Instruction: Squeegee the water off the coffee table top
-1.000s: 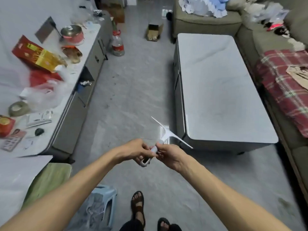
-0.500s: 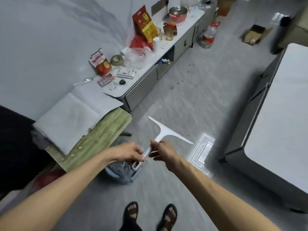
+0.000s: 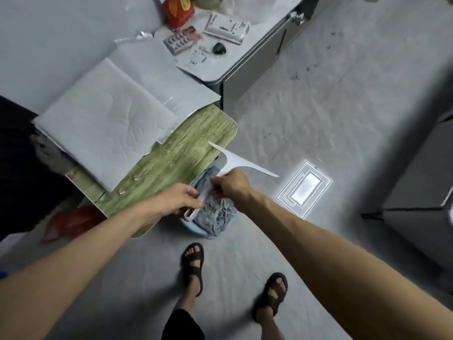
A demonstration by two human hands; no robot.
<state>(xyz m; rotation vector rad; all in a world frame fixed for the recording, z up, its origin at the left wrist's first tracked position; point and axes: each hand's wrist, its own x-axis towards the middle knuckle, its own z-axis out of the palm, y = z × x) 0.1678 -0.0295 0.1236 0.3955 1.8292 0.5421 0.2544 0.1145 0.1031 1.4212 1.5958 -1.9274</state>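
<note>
1. Left hand (image 3: pixel 180 200) grips the squeegee (image 3: pixel 229 165) handle end.
2. Right hand (image 3: pixel 231 184) pinches handle higher up.
3. Squeegee held in air (blade far end) beside green bench (image 3: pixel 176 155), above floor.

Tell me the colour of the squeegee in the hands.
White: the squeegee has a white blade and handle, seen in the head view, the only one.

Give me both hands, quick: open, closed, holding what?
Left hand: closed on the lower end of the squeegee handle.
Right hand: closed on the same handle, higher up, just below the blade.
</note>
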